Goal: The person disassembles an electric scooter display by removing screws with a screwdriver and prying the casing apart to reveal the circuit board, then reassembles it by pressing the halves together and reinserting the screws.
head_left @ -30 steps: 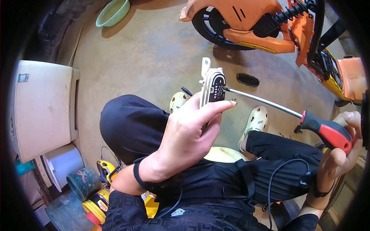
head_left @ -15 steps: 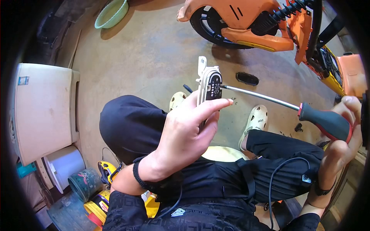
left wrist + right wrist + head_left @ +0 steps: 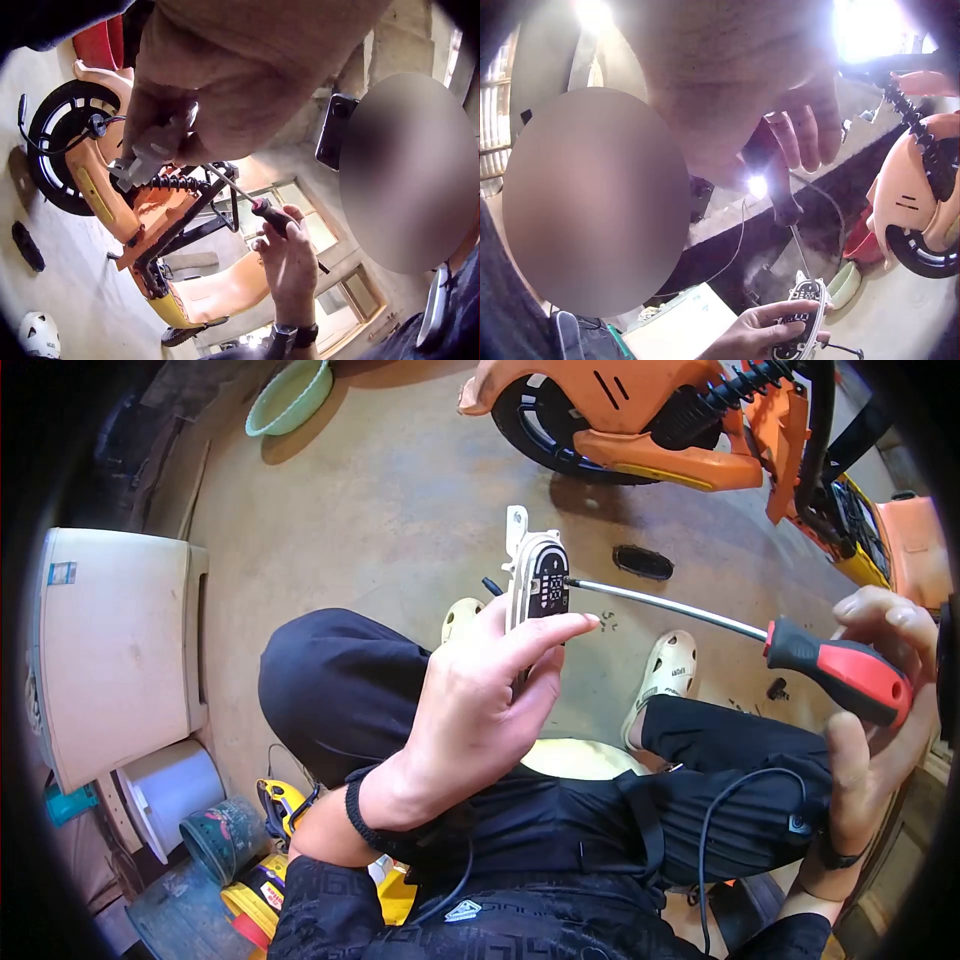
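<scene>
My left hand [image 3: 480,685] holds an oval digital display unit [image 3: 548,585], with a black face marked with digit segments and a white casing, upright above my knees. Its index finger stretches across the front of the unit. A red and black screwdriver [image 3: 840,670] lies in the fingers of my right hand [image 3: 885,690], with the thumb standing off the handle in the head view. The long metal shaft points left, its tip right at the edge of the display. In the right wrist view the display unit [image 3: 808,296] appears below the screwdriver handle [image 3: 784,199].
An orange electric bike [image 3: 660,430] with its rear shock stands at the back right. A black oval piece [image 3: 643,562] lies on the floor near it. On the left are a white box-like cabinet [image 3: 120,650], buckets [image 3: 215,840] and a yellow tool [image 3: 285,800]. A green basin [image 3: 290,398] sits behind.
The display and the screwdriver tip have shifted slightly left together. The screwdriver handle has turned about its axis, and the right thumb has come away from it.
</scene>
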Demonstrator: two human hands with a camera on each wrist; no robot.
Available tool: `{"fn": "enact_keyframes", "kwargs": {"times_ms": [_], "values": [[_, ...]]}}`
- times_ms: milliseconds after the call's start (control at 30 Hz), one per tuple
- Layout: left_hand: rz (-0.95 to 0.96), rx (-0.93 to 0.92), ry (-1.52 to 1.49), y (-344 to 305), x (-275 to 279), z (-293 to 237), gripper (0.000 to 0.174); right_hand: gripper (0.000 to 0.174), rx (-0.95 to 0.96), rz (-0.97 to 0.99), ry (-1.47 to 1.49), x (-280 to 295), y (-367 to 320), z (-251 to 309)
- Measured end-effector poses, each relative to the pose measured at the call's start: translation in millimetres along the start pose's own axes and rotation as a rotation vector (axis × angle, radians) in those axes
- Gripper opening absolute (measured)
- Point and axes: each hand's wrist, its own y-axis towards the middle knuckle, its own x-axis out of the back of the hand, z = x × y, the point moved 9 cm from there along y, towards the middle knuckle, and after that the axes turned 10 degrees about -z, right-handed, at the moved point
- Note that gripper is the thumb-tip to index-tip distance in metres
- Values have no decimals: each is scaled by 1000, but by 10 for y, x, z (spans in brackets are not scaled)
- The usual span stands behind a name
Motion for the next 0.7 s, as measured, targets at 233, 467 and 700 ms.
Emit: {"fn": "enact_keyframes", "kwargs": {"times_ms": [233, 467, 700], "values": [[21, -31, 7, -5, -24, -32, 36, 82, 6, 123, -193, 253, -50, -226], [8, 8, 20, -5, -11, 14, 37, 63, 162, 154, 9, 11, 22, -32], [41, 0, 18, -11, -41, -14, 37, 76, -45, 93, -124, 138, 6, -183]]}}
